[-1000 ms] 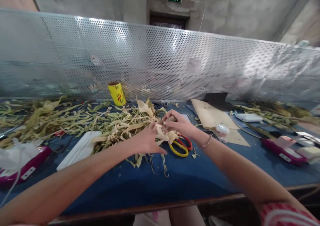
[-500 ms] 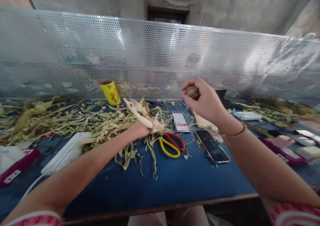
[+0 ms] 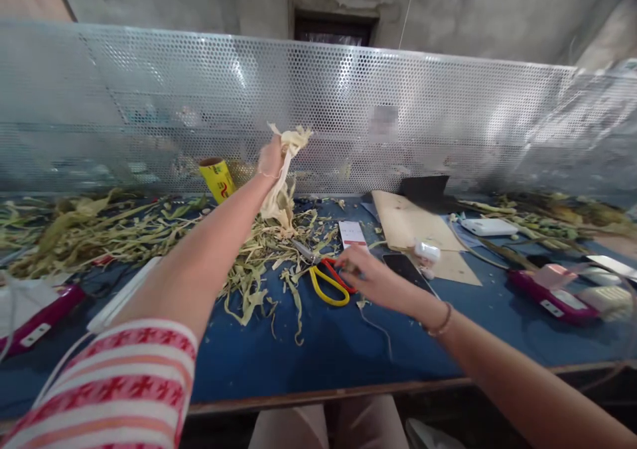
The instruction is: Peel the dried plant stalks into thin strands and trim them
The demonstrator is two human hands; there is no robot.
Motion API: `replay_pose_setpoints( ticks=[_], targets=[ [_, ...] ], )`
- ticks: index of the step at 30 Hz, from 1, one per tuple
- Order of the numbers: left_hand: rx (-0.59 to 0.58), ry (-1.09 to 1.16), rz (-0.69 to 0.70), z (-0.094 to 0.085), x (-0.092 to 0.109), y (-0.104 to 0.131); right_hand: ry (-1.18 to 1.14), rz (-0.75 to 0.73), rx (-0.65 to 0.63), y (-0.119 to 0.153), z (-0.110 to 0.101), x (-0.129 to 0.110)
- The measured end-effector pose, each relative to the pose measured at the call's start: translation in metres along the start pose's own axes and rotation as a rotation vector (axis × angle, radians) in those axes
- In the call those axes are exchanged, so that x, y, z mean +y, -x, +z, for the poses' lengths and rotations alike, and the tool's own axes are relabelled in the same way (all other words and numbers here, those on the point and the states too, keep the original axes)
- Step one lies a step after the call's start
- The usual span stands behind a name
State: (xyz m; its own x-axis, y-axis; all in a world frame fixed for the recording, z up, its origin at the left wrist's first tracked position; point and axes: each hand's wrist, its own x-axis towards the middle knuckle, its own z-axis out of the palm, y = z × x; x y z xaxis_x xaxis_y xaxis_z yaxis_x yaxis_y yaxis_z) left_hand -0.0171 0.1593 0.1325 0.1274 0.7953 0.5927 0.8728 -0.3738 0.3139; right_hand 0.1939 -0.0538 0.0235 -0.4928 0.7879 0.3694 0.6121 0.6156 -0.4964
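My left hand [image 3: 271,157] is raised above the table, closed around a bundle of pale dried corn husks [image 3: 280,197] whose frayed ends stick out above and below the fist. Low over the tabletop, my right hand [image 3: 365,273] reaches in beside the red handle of the scissors [image 3: 329,286]. Its fingers point down and are smeared, so whether they grip anything cannot be made out. The scissors lie with one yellow and one red loop toward me, blades among husk scraps [image 3: 249,293]. Partly behind my right hand are a white card [image 3: 351,231] and a black phone [image 3: 405,271].
A yellow cardboard tube [image 3: 217,178] stands near the perforated metal screen [image 3: 323,104]. Brown cardboard sheets [image 3: 405,220] and a white earphone case [image 3: 426,251] lie to the right. Purple power strips [image 3: 552,300] sit at both sides, and a thin thread [image 3: 379,329] trails in front.
My left hand has risen with the husk bundle, up and away from the table. My right hand has come down and left toward the scissors; the round brownish thing it held no longer shows.
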Motion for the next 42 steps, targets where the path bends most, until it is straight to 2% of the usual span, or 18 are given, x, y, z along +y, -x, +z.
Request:
replay_pose_setpoints(
  ticks=[2,4,6,9,11,14,16,18,20,22,25,28,30,32,35,38,40,42],
  targets=[
    [-0.064,-0.097,-0.020,0.011,0.004,-0.001,0.057,-0.019,-0.180,0.001,0.017,0.004],
    [-0.353,-0.260,-0.056,0.023,0.003,0.002,0.163,0.026,-0.293,0.004,0.022,0.002],
    [-0.560,-0.323,-0.085,0.032,-0.002,0.007,0.270,0.017,-0.389,0.007,0.016,-0.003],
    [-0.690,-0.312,-0.012,0.029,-0.014,0.016,0.332,-0.074,-0.452,0.006,0.001,-0.007],
    [-0.784,-0.317,0.140,0.016,-0.020,0.026,0.304,-0.130,-0.461,-0.002,-0.006,-0.004],
    [-0.815,-0.276,0.231,-0.014,-0.019,0.054,0.259,-0.104,-0.383,-0.033,-0.002,0.008],
    [-0.823,-0.241,0.220,-0.036,-0.014,0.078,0.279,0.019,-0.281,-0.063,0.009,0.018],
    [-0.852,-0.209,0.183,-0.056,-0.013,0.104,0.301,0.082,-0.245,-0.094,0.025,0.028],
    [-0.865,-0.208,0.118,-0.072,-0.020,0.127,0.331,0.130,-0.222,-0.118,0.042,0.037],
    [-0.840,-0.202,0.027,-0.084,-0.038,0.145,0.390,0.146,-0.256,-0.133,0.057,0.044],
    [-0.786,-0.295,-0.088,-0.097,-0.079,0.161,0.447,0.154,-0.291,-0.141,0.070,0.053],
    [-0.738,-0.353,-0.145,-0.108,-0.117,0.165,0.439,0.149,-0.324,-0.143,0.072,0.059],
    [-0.660,-0.320,-0.189,-0.112,-0.134,0.164,0.415,0.155,-0.304,-0.147,0.069,0.058],
    [-0.521,-0.272,-0.224,-0.113,-0.143,0.163,0.374,0.146,-0.241,-0.153,0.063,0.054],
    [-0.311,-0.266,-0.231,-0.109,-0.145,0.167,0.355,0.078,-0.085,-0.168,0.051,0.045],
    [-0.218,-0.321,-0.199,-0.106,-0.141,0.174,0.358,0.006,0.117,-0.186,0.043,0.043],
    [-0.188,-0.379,-0.184,-0.105,-0.139,0.179,0.398,-0.026,0.125,-0.197,0.042,0.044],
    [-0.188,-0.439,-0.189,-0.104,-0.139,0.181,0.453,-0.013,0.020,-0.203,0.048,0.045]
  ],
)
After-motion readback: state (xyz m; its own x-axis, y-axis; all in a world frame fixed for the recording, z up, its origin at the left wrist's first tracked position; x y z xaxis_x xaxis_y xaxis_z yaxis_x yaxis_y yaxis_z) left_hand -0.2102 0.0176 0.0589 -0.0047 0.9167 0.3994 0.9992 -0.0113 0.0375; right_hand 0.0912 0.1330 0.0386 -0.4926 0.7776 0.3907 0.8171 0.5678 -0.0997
